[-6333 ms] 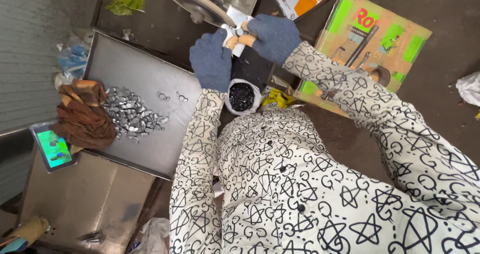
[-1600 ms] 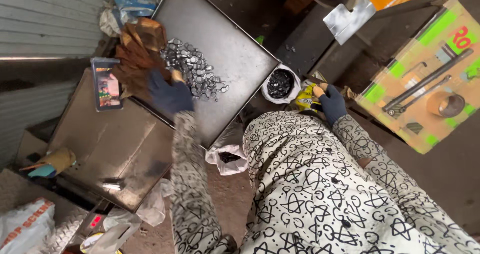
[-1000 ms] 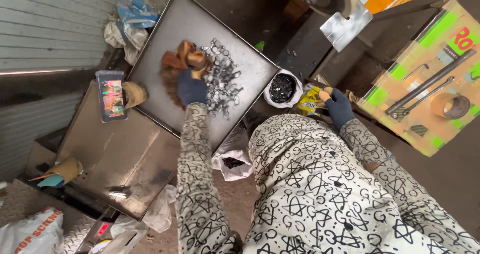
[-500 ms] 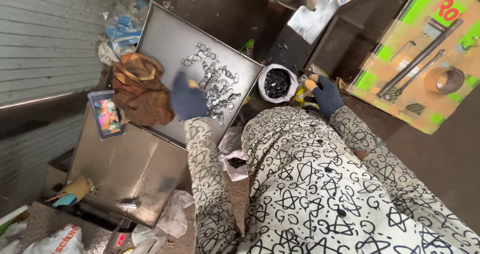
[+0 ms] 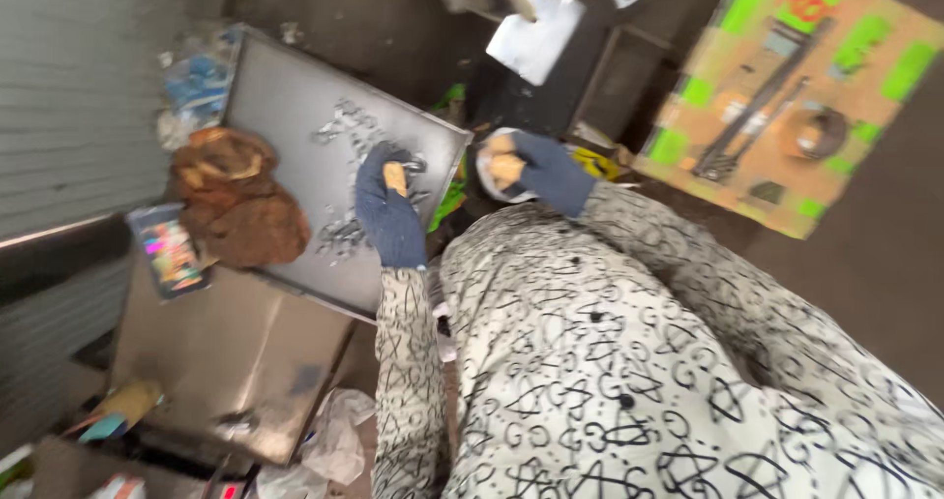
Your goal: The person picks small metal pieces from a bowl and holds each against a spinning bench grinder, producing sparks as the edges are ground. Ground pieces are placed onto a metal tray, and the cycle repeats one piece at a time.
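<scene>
My left hand, in a dark blue glove with tan fingertips, is curled down on a scatter of small shiny metal pieces on a grey metal tray. My right hand, in the same kind of glove, lies over a small white bowl just off the tray's right corner, its fingers bent over the rim. The bowl's contents are hidden by the hand. Both sleeves are white with a black pattern. The picture is blurred.
A brown crumpled rag lies at the tray's left edge, with a phone beside it. A flat metal sheet sits below. A cardboard board with green patches and tools lies to the right, white paper above.
My left hand has drawn back over the metal pieces toward the tray's near edge. My right hand has shifted from beside the bowl onto it. The view has swung.
</scene>
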